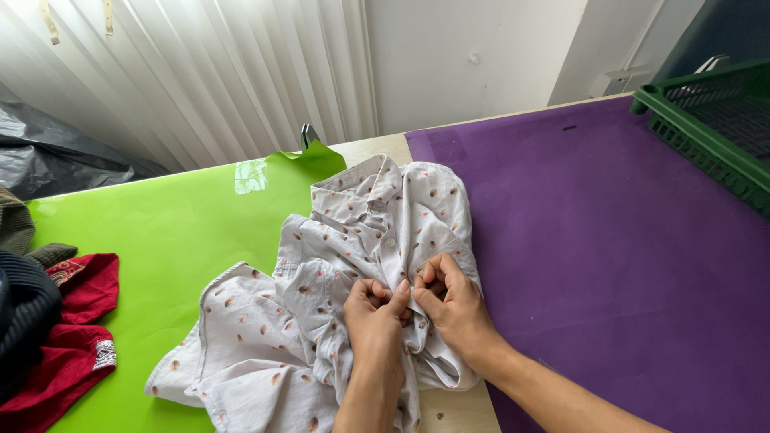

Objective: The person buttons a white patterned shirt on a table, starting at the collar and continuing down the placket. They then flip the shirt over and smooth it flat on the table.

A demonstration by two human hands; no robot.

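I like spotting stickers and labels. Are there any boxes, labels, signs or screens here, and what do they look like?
No boxes, signs or screens.
Patch: on the red cloth at the left edge, a small pale band with a dark pattern.
Tape strips: top left on the blinds, two short beige pieces hanging down.

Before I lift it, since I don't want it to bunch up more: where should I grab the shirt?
Probably at the collar, coming from the far side. The shirt lies crumpled with its collar end flattest and clear on the far edge, while both hands, left and right, pinch the button placket mid-front. The near hem is heaped in folds, so a grip there would likely drag.
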